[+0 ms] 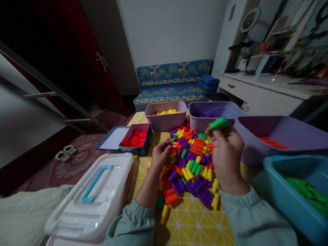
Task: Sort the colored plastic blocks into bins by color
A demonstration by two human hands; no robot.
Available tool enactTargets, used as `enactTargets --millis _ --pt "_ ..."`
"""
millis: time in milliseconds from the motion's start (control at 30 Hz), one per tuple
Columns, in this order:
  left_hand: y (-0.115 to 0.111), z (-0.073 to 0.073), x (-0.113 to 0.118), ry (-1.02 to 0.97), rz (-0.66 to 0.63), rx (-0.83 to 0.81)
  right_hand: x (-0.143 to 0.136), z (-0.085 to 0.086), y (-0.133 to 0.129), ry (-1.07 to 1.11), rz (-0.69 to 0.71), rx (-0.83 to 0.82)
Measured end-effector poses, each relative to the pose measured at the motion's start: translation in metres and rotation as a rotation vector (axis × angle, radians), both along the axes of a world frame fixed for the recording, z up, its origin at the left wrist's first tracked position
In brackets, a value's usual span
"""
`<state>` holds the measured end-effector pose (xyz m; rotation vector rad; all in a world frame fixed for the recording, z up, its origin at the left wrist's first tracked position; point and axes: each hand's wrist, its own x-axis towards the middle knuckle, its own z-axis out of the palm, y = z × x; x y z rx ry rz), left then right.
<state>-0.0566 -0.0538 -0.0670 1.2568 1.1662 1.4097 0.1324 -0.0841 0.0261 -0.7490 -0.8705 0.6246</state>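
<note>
A pile of red, orange, yellow, green and purple plastic pieces (197,186) is spread over the yellow patterned tablecloth (198,223). My right hand (227,153) is raised over the pile's right side, its fingers closed on a green piece (219,123). At the pile's left edge, my left hand (160,157) has its thumb and fingers pinched together beside an orange-red piece; whether it grips that piece is unclear. Green pieces (307,193) lie in the blue bin (289,191) at the right.
Purple bins hold yellow pieces (169,111), purple pieces (207,115) and orange pieces (273,142). A small box (135,150) holds red pieces. A white lid with a blue handle (94,191) lies at the left. Behind stands a blue sofa (174,82).
</note>
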Motion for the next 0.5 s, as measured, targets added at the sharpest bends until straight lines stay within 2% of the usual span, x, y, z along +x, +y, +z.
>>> enactTargets --millis 67,133,200,333,433,500 --pt "0.0 0.0 0.0 0.008 -0.005 -0.003 0.014 0.022 -0.009 0.164 -0.144 0.199" --pt "0.0 0.0 0.0 0.021 -0.001 -0.003 0.033 0.036 -0.019 0.264 -0.258 0.352" --pt "0.0 0.0 0.0 0.032 0.01 0.0 0.053 0.042 -0.028 0.297 -0.312 0.395" --pt "0.001 0.0 0.0 0.023 0.014 -0.008 0.074 0.042 -0.039 0.299 -0.352 0.249" --pt "0.001 -0.001 0.0 0.027 0.011 -0.011 0.064 0.039 -0.032 0.258 -0.333 0.134" --pt "0.001 -0.001 -0.001 0.024 0.011 -0.007 0.052 0.033 -0.02 0.1 -0.258 0.042"
